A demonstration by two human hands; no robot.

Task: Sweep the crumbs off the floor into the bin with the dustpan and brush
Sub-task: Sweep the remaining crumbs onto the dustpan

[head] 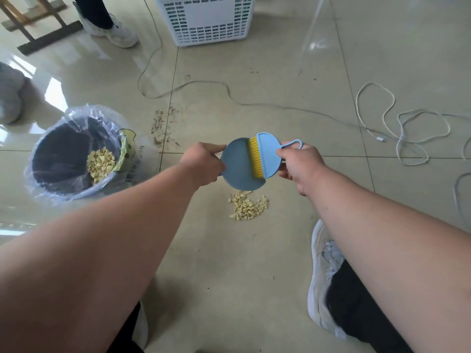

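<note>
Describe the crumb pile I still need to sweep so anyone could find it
Start at the bin lined with clear plastic on the left. Look right, past the blue dustpan held above the floor. Just below it lies the pile of pale yellow crumbs, chunkier and brighter than the brown specks farther off.

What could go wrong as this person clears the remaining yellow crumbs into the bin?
1. The dustpan is held in the air, so tilting it during the carry could spill crumbs.
2. The brush might scatter the loose crumb pile across the smooth tiles.
3. The bin stands off to the left; tipping could miss.
</note>
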